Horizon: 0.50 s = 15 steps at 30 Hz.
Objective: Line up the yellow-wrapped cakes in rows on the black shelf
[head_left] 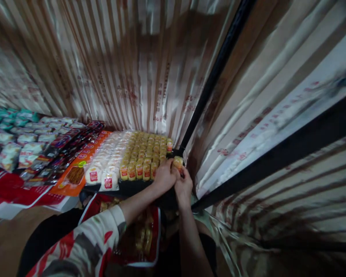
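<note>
Both my hands meet at the right end of the shelf, around one small yellow-wrapped snack packet (178,161). My left hand (165,177) is closed with its fingertips on the packet's left side. From the right, my right hand (183,187) pinches the same packet. Just left of them stand rows of matching yellow packets (139,169) with red labels, upright and tightly packed. In my lap area below is an open red bag (158,231) with more yellow packets (144,236) inside, partly hidden by my left forearm.
Further left are white-wrapped packets (108,181), an orange snack bag (72,179), dark packets (66,144) and white and green packets (25,115). Printed plastic sheeting (150,77) hangs behind. A black post (216,77) and a black bar (265,165) frame the right side.
</note>
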Motion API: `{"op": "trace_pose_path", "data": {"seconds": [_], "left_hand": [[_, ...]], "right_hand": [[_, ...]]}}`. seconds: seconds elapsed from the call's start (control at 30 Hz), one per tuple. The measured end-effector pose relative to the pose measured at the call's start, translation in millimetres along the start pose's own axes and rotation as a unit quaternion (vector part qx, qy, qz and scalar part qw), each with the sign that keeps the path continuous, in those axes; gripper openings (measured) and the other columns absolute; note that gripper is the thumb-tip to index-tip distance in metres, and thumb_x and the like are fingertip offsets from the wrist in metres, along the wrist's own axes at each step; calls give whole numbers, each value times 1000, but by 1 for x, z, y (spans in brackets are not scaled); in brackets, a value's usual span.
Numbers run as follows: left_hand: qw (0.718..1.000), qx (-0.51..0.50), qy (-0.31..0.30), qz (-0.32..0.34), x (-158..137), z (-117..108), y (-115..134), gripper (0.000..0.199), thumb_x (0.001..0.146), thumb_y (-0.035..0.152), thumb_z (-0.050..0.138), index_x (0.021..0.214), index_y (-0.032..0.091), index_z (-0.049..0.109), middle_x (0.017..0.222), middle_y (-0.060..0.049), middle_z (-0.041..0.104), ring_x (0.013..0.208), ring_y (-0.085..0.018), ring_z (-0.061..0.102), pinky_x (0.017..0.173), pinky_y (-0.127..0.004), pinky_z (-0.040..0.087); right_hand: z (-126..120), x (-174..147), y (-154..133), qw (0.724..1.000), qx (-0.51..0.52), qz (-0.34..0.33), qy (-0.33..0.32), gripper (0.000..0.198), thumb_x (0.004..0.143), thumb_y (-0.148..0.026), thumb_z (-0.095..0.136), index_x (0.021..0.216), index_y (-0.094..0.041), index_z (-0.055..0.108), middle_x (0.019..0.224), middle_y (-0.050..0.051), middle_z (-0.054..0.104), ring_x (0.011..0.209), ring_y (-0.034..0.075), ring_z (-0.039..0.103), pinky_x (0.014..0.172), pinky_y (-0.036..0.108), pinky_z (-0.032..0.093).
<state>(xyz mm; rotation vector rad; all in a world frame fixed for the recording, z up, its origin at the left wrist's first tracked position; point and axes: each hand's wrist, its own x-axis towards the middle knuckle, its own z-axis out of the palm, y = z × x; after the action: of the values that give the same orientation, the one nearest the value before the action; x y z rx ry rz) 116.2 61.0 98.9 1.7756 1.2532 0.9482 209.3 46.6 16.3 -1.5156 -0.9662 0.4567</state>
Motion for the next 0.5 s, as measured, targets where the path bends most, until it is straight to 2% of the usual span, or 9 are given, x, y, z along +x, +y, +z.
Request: {"op": "trace_pose_path", "data": {"seconds": [0.1,0.2,0.3,0.4,0.5], "left_hand": [[992,110,-13,65,17,7,5,38,81,11,48,117,14,59,124,-14,57,121,-27,46,108,-39,30],[978,158,-53,127,28,11,1,35,81,9,47,111,11,63,125,-17,56,126,-30,40,113,-44,19],[978,123,-64,158,39,13,-8,40,77,3,47,112,13,64,127,-16,56,132,-31,35,115,-46,12],[985,69,-54,150,52,14,-15,44,74,-1,45,107,19,66,126,-10,59,137,-29,28,115,-49,9],[983,84,-50,156,65,16,-22,44,74,-3,44,105,19,66,125,-10,60,137,-29,28,115,-51,9]], "right_hand": [[11,36,14,998,-42,-8,37,52,79,-44,42,117,-13,59,109,12,67,97,24,62,86,37,48],[23,65,26,997,-64,10,39,53,73,-43,42,111,-11,63,105,14,69,94,25,62,86,37,47],[35,81,35,998,-56,23,33,56,70,-44,42,108,-9,64,102,15,69,89,25,63,83,37,48],[44,90,45,998,-46,33,18,53,70,-43,43,108,-12,65,104,13,69,89,25,63,83,37,48],[52,96,54,998,-55,35,-3,47,73,-37,44,109,-15,64,106,11,69,93,23,62,84,35,48]]}}
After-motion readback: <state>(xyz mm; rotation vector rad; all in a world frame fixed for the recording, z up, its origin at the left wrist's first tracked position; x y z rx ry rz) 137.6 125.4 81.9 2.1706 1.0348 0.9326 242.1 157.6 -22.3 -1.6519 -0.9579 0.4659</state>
